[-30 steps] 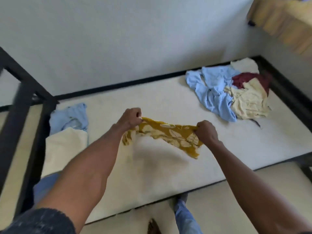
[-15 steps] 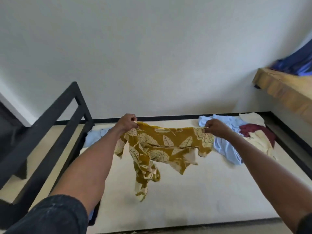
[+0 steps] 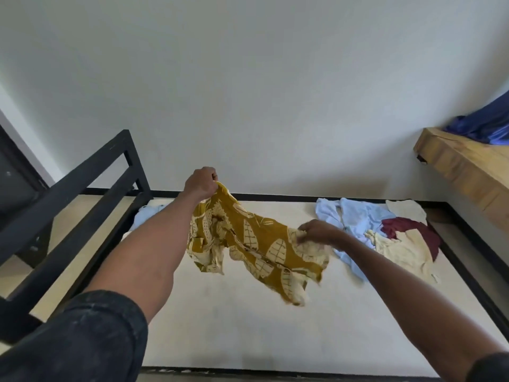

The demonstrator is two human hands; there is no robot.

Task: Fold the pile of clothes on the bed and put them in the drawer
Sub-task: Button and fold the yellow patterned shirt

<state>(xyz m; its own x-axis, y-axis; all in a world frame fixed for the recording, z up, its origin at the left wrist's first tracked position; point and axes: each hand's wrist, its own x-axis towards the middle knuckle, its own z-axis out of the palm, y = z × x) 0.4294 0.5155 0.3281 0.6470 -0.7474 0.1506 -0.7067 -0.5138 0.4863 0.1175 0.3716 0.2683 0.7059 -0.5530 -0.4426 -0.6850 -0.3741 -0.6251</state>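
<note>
Mustard leaf-print garment [image 3: 256, 244], head view: held in the air above the bed [image 3: 248, 326], stretched on a slant between the two hands. The left hand [image 3: 201, 184] is raised, its fingers clenched round one upper edge of the cloth; the right hand [image 3: 316, 232] sits lower and to the right, its fingers pinching the opposite edge. Held apart like this, the fabric hangs open and its loose ends drop free, which is probably meant to straighten it and find its shape before laying it flat for folding.

The unfolded pile [image 3: 385, 232] lies at the far right of the bed, well apart from the held piece: light blue, maroon and cream items heaped and overlapping. A pale blue item [image 3: 146, 216] lies at the far left of the bed, beside the black metal frame [image 3: 91, 177]. On the right, a wooden ledge [image 3: 462, 161] carries dark blue cloth [image 3: 484, 119].

Hidden or unclear: no drawer is visible. The garment's type cannot be told, since its folds bunch near the left wrist and its lower hem is blurred. The right fingertips are partly buried in cloth. The left arm covers most of the pale blue item, so whether it is folded cannot be told. The ledge and the frame are cut off by the picture edges.
</note>
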